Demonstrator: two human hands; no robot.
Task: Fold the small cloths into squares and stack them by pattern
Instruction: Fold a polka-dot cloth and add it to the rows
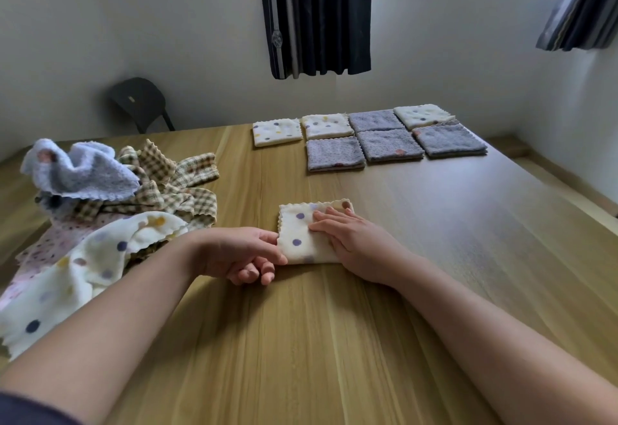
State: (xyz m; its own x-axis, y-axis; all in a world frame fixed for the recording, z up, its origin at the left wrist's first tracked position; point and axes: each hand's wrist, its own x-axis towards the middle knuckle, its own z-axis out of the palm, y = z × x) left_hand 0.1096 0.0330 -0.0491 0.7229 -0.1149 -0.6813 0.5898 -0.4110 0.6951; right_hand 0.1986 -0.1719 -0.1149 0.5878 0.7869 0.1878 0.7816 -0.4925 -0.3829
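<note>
1. Folded cloth [304, 234]: cream with purple and brown dots and a scalloped hem, folded to a rough square. It lies flat on the table [334, 341], at the middle, just ahead of my wrists.
2. Bare wood runs from the near edge up to the cloth and out to its right. The table's right edge is well apart from it.
3. Right hand [351, 240]: palm down on the cloth's right half, fingers straight and together, pressing it flat, gripping nothing.
4. Left hand [240, 254]: comes in from the left, thumb and forefinger at the cloth's left edge, other fingers curled under. I cannot tell whether it pinches the edge or only touches it.
5. Unfolded pile, left of my forearm: a cream dotted cloth [83, 267] nearest, a pink speckled cloth [57, 237] under it, a checked cloth [174, 174] behind, and a blue-grey cloth [83, 170] crumpled on top.
6. Open table lies between my cloth and the far rows.
7. Far right: three cream dotted squares [277, 132] and four grey squares [389, 144], packed side by side in two rows.
8. Beyond the table: black chair [138, 102], dark curtain [317, 16].
</note>
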